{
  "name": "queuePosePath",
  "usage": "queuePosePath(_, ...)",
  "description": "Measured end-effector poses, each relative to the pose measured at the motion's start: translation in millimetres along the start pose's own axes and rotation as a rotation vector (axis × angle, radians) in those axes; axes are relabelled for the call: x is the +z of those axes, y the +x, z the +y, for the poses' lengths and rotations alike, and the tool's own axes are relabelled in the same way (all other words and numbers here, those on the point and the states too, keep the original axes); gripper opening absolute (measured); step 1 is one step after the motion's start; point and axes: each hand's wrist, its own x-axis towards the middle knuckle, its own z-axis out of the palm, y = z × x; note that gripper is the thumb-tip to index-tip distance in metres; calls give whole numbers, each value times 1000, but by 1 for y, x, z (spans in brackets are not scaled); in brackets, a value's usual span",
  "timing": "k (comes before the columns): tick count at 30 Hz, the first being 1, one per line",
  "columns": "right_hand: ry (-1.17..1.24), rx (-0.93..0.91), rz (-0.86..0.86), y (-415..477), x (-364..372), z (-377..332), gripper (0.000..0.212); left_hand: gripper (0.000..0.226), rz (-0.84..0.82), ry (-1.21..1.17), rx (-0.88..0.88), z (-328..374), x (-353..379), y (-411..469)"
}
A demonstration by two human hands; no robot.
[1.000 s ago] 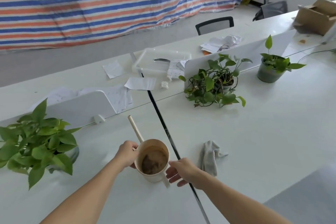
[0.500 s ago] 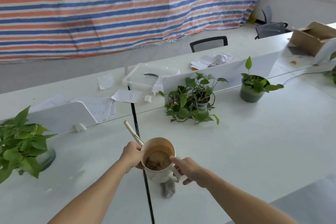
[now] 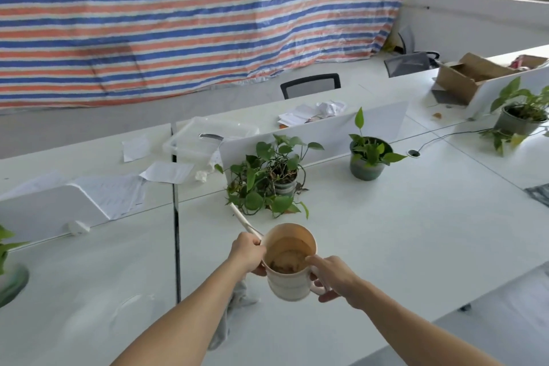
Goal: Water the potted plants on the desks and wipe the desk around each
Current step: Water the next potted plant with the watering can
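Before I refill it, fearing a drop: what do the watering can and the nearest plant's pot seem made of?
The watering can looks like matte beige plastic: thin rim, moulded ribs; ceramic is possible. The nearest plant's pot seems pale grey plastic or ceramic; leaves hide most of it.

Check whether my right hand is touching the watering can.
Touching. The head view shows the right hand gripping the watering can by its handle, with the forefinger lying on the rim.

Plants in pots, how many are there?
4: the left-edge plant, cut off; the trailing plant mid-desk; the dark-pot plant right of it; the far-right plant. More may be out of view.
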Motion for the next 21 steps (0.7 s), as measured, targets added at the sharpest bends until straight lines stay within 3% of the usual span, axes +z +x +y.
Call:
queuePosePath(10,93,-29,153,21,-66,-20,37,20,-106,-153,163,55,38,53)
queuePosePath(16,56,-36,230,37,-92,-46,42,30,-269,-337,150,84,45,93)
queuePosePath(21,75,-22,253,43,-102,-60,32,29,-332,-388,117,99,56,112)
